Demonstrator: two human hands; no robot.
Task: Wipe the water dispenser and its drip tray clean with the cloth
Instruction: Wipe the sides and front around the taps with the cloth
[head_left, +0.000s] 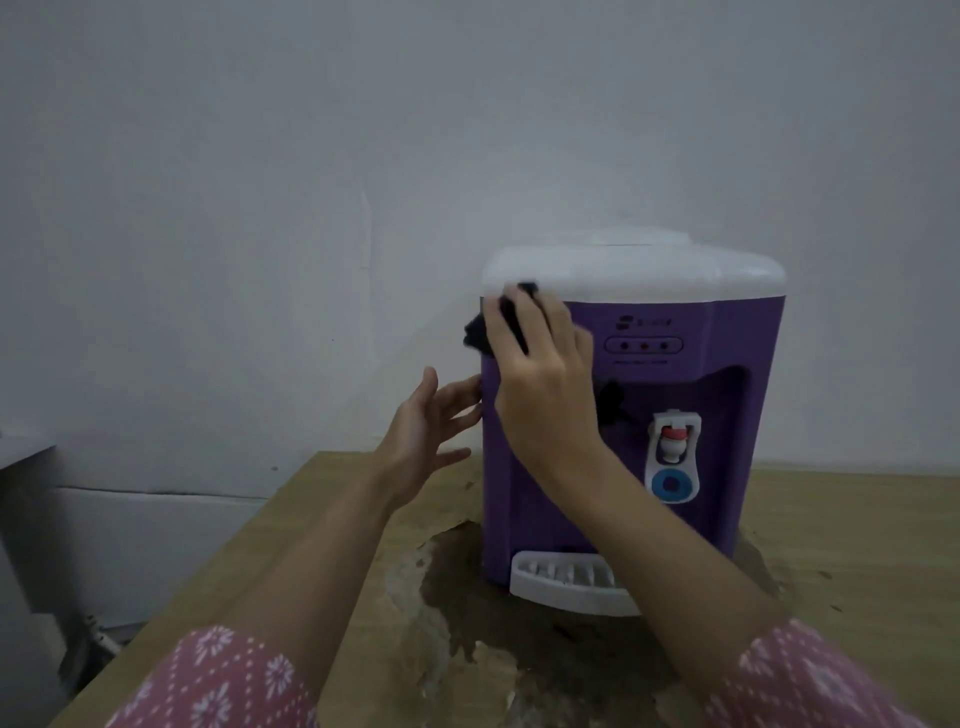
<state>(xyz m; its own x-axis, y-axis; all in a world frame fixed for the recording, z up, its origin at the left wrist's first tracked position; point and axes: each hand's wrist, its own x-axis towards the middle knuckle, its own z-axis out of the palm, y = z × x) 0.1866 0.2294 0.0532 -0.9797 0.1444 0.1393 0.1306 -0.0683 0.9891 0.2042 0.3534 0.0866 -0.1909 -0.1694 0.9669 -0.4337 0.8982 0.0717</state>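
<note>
Dispenser (675, 415) front is being wiped: right hand (540, 358) presses the cloth (480, 332) near its top; left hand (426, 436), open, steadies its side. Drip tray (566, 582) seems next.

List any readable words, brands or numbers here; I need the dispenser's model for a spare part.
Logo and brand name on the water dispenser front, above the indicator lights: too blurred to read.
Small print line under the lights: too small to read.
No other text visible.
</note>
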